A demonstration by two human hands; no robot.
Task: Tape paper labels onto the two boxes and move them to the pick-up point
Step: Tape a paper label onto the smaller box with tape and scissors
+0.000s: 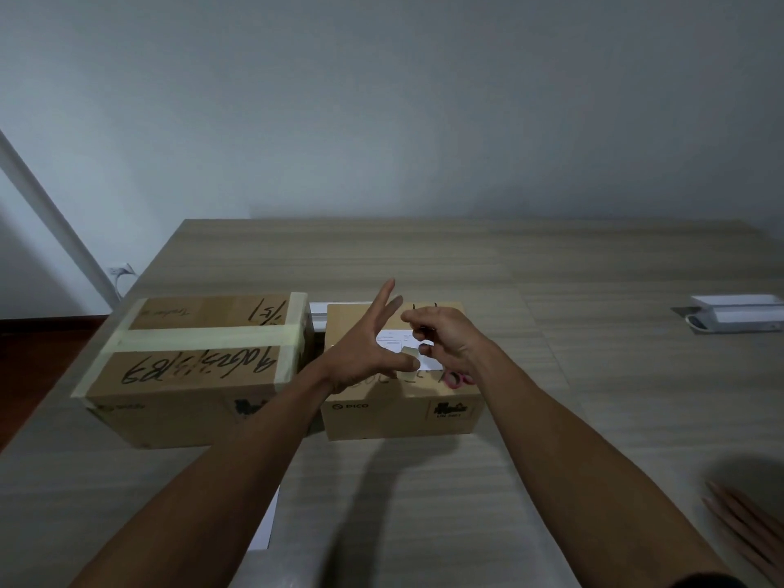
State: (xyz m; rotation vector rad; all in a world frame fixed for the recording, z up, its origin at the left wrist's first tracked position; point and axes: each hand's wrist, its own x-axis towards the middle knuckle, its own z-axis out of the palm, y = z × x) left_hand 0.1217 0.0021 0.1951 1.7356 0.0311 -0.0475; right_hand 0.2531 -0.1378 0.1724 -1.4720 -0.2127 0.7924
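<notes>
Nearest the camera, both bare forearms reach out over the pale wood desk point(466, 481), and a white sheet point(265, 526) peeks out under the left arm. At the near right edge lie a few pinkish sticks point(746, 522), blurred.

Over the smaller box point(403, 411), the one printed PICO on its front, both hands are at work. The left hand point(365, 348) is spread wide, fingers straight and fanned upward, thumb out toward a small pale piece of tape point(409, 359). The right hand point(449, 343) has its fingers curled, pinching together at something dark and thin; what exactly, I cannot tell. Under the hands a white paper label point(392, 345) lies flat on the box top, and pink scissor handles point(456, 379) show just below the right wrist.

Just to the left sits the bigger box point(186, 375), close beside the smaller one, strapped with pale tape and scrawled with black marker.

Behind the gap between the boxes, something white point(318, 317) shows. Far right on the desk rests a white device point(738, 319). Beyond all that, a plain grey wall point(382, 99).
</notes>
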